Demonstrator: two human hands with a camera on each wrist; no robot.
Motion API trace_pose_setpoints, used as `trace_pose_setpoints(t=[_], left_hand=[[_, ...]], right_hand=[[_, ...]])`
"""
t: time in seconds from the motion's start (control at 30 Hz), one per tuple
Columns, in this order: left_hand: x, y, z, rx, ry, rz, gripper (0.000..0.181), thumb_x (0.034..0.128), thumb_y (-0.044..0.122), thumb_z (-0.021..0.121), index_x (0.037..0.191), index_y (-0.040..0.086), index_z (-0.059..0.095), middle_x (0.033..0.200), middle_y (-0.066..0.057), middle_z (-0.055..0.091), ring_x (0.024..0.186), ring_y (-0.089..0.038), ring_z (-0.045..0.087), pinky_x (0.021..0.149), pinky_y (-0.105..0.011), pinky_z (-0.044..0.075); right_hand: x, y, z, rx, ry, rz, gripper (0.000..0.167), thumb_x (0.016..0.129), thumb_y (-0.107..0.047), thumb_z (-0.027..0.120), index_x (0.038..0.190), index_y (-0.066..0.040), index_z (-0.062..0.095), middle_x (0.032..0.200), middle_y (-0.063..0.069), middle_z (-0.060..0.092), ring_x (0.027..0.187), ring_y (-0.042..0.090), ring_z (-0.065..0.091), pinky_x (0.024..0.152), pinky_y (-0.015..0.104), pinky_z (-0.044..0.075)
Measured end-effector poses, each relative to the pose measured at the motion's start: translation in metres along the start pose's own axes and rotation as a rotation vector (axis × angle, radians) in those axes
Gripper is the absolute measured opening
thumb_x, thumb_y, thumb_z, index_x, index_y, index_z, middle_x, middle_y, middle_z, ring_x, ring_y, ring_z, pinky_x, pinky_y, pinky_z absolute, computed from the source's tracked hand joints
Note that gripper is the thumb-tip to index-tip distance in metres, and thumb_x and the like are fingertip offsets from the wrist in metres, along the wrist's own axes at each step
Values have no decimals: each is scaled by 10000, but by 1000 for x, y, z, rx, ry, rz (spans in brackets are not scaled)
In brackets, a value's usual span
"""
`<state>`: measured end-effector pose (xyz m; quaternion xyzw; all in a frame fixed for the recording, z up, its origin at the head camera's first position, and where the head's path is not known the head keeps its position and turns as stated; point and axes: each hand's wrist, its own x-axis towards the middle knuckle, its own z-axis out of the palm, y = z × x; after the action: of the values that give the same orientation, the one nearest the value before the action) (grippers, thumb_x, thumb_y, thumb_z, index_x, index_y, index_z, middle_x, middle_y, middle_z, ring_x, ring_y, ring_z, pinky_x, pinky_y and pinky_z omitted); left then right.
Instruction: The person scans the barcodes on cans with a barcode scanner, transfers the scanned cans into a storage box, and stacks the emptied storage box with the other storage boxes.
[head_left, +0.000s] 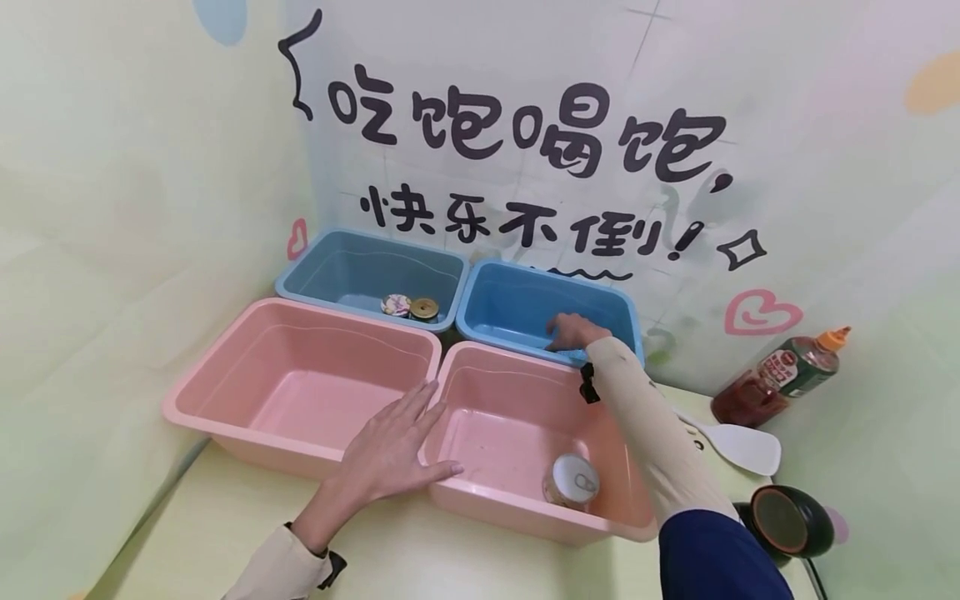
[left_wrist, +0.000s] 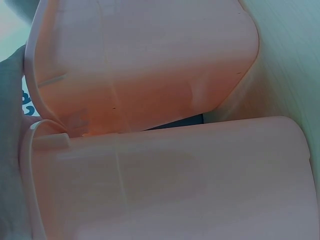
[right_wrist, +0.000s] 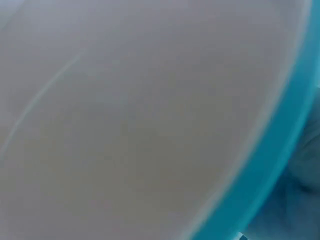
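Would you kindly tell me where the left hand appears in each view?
Head: left hand at lower centre, over the adjoining pink bins.
Left wrist: along the left edge, partly cut off.
Right wrist: not in it.
Shared landmark: the two pink bins, in the head and left wrist views.

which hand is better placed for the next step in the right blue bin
Probably the right hand: its fingers reach down inside the right blue bin, while the left hand is spread near the adjoining rims of the pink bins.
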<state>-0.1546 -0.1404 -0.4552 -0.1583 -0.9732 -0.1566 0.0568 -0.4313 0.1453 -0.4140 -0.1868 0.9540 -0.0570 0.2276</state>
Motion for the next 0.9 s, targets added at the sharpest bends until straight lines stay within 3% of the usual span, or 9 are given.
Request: trace_pose_setpoints(t=[0.13,0.3,0.67,0.9], left_hand=[[1,0,2,8,-5,7,941,829,774,529,1525,149,426,1666,-86,239,1541,-291,234,1188,-525,330],[1,0,0,8,11,14,939,832,767,533,1514,128,443,1662,-101,246,1534,-303,250,1185,-523,334],[0,-2,-1,9,10,14,937,829,763,542,1522,140,431,1661,-103,247,1539,-302,238,1185,-529,333],[0,-2,-1,21,17,24,954,830,789,512,1518,133,436,1659,-114,250,1535,-308,248,1180,-527,341]], right_hand=[[-2,1,-4,31,14,-2,592,928,-377,684,1420,-82,537,1470,206,509,1356,396,480,1073,581,436],[-8,0,-13,60,55,-53,580,940,-357,674,1418,-60,534,1466,215,510,1385,411,445,1097,588,414],[-31,-8,-26,74,115,-177,601,952,-358,663,1437,-46,494,1382,239,561,1226,393,571,1017,553,480],[-52,-12,-26,92,200,-276,620,948,-358,675,1446,-47,478,1313,265,592,1081,353,638,932,511,524]])
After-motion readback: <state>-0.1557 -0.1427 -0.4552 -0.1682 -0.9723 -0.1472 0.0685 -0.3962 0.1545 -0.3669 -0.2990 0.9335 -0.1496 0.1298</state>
